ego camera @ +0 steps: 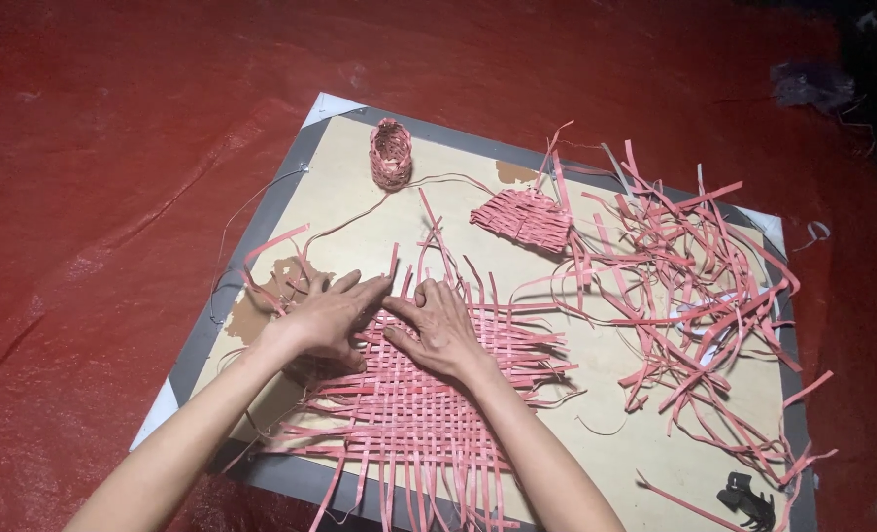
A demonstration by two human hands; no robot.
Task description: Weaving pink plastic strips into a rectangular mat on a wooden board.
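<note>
A flat mat woven from pink strips (414,404) lies on a pale wooden board (606,355), with loose strip ends sticking out on every side. My left hand (325,315) rests palm down on the mat's far left corner, fingers spread. My right hand (438,325) lies beside it on the mat's far edge, its fingers pressing the strips. The fingertips of both hands nearly meet at upright strip ends.
A small woven pink cup (391,153) stands at the board's far edge. A smaller woven piece (525,217) lies beyond the mat. A tangled heap of loose pink strips (695,276) covers the right side. A black clip (749,498) sits at the near right corner. Red sheeting (94,177) surrounds the board.
</note>
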